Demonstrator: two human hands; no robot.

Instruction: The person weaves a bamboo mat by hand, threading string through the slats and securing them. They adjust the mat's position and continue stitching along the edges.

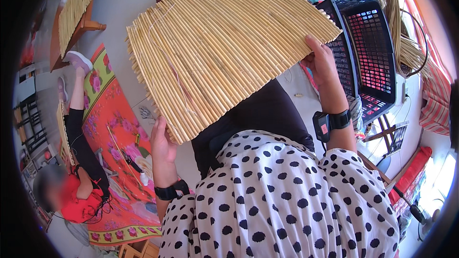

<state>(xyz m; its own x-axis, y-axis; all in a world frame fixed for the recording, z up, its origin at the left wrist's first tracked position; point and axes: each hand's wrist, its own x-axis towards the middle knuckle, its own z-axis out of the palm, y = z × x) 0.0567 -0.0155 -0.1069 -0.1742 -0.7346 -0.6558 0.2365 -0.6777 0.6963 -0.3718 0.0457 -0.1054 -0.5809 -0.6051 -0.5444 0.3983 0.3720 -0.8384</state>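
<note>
A mat of pale yellow reed stalks (224, 43), laid side by side, spreads out in front of me above my dark-trousered lap. Loose thread ends trail over its left part. My left hand (163, 142) grips the near left corner, thumb on top and the other fingers hidden underneath. At the right corner, my right hand (320, 59) pinches the edge the same way, its thumb on the upper face. Both wrists carry black bands, and a small device sits on the right one.
Right of the mat stand dark plastic crates (370, 57), with bundled stalks (394, 19) behind. On the left a person in red (86, 196) sits by a red floral cloth (119, 129) holding a bottle (144, 178). A wooden bench (71, 43) with another reed mat stands at far left.
</note>
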